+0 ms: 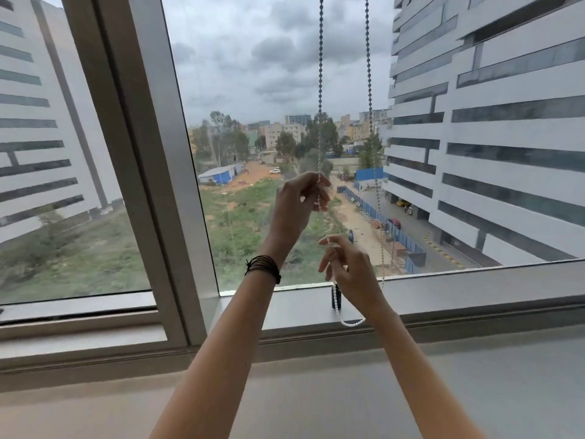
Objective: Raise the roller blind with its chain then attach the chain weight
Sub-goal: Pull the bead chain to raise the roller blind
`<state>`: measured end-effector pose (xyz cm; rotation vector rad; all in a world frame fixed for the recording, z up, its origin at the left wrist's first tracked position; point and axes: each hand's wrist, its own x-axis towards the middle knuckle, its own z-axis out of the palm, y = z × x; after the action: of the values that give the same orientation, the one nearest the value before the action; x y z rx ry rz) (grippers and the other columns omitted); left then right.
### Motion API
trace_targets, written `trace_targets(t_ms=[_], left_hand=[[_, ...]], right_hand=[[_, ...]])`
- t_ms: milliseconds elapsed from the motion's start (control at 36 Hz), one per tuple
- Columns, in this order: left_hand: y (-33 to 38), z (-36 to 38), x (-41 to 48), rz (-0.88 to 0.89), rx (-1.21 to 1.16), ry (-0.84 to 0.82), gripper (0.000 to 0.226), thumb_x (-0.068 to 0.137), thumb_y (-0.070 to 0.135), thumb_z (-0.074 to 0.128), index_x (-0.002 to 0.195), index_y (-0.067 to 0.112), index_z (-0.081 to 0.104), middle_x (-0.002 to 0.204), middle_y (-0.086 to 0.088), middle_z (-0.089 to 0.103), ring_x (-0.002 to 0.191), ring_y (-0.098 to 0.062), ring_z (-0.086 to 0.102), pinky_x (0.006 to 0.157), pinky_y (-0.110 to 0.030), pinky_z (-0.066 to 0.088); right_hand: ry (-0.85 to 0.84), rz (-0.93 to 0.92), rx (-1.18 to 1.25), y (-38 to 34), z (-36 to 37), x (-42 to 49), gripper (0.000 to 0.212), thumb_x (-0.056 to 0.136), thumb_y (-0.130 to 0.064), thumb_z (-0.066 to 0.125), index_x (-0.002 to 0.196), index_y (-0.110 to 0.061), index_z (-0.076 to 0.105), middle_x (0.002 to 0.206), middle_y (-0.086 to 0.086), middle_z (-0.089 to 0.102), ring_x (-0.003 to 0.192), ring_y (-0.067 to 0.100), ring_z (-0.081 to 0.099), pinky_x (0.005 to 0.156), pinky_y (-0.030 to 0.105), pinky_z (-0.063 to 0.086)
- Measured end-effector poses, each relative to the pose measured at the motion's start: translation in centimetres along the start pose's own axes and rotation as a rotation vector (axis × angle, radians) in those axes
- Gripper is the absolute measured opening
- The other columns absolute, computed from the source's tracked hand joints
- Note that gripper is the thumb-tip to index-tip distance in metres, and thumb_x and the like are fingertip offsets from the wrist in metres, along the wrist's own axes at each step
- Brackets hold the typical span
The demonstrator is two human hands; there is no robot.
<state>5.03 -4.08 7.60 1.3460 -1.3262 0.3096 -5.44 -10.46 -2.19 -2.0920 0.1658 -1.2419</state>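
Note:
A beaded roller-blind chain (320,90) hangs as two strands in front of the window pane, its loop's bottom curving just above the sill. My left hand (296,205) pinches the left strand at mid-height, fingers closed on it. Lower and to the right, my right hand (351,269) grips the same strand. A small dark chain weight (336,297) stands on the sill right behind my right hand, partly hidden by it. The right strand (369,90) hangs free. The blind itself is out of view above.
A thick grey window mullion (152,160) stands to the left of my hands. The sill (474,289) runs along the bottom of the pane, with a wide light ledge (474,384) below it. Buildings and open ground lie outside the glass.

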Motion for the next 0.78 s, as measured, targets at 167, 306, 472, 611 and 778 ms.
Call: trace_targets(t_ms=[167,306,472,611,778], left_hand=[[0.7,-1.0,-0.6,0.007,-0.069,0.058,0.018,0.089,-0.006,0.052,0.095,0.006,0.064,0.070,0.004,0.064,0.061,-0.001,0.064,0.062,-0.025,0.060],[1.0,-0.8,-2.2,-0.060,-0.263,0.069,0.013,0.089,-0.002,0.057,0.093,0.008,0.063,0.065,0.011,0.068,0.064,-0.003,0.067,0.061,-0.022,0.058],[1.7,0.5,-3.8,-0.079,-0.389,0.038,0.010,0.090,0.000,0.056,0.090,0.008,0.062,0.064,0.008,0.068,0.061,-0.005,0.066,0.062,-0.027,0.059],[1.9,0.8,-4.7,-0.092,-0.467,0.057,0.012,0.090,-0.004,0.053,0.094,0.001,0.063,0.068,0.004,0.068,0.058,-0.006,0.065,0.059,-0.021,0.056],[0.8,1.3,-5.9,-0.094,-0.480,0.028,0.009,0.091,0.001,0.055,0.093,0.004,0.063,0.070,-0.001,0.068,0.061,-0.009,0.065,0.062,-0.025,0.056]], right_hand=[[0.109,-0.001,0.065,-1.0,-0.4,-1.7,0.017,0.094,-0.001,0.045,0.099,-0.011,0.058,0.057,-0.007,0.052,0.048,0.006,0.049,0.050,0.016,0.040],[0.126,-0.012,0.061,-0.7,-0.1,-2.9,0.020,0.094,0.000,0.046,0.087,-0.008,0.062,0.059,0.001,0.058,0.049,0.018,0.052,0.048,0.030,0.044],[0.124,-0.037,0.027,-0.4,0.6,-3.6,0.021,0.093,0.002,0.046,0.079,-0.005,0.059,0.064,0.003,0.065,0.049,0.006,0.054,0.049,0.020,0.045],[0.134,-0.069,0.012,0.0,0.6,-4.0,0.021,0.093,-0.001,0.045,0.078,-0.005,0.058,0.063,0.004,0.066,0.050,0.008,0.055,0.054,0.016,0.046],[0.114,-0.043,-0.009,1.2,0.9,-5.0,0.023,0.095,-0.007,0.043,0.078,-0.007,0.058,0.065,-0.003,0.064,0.053,0.013,0.057,0.055,0.024,0.049]])
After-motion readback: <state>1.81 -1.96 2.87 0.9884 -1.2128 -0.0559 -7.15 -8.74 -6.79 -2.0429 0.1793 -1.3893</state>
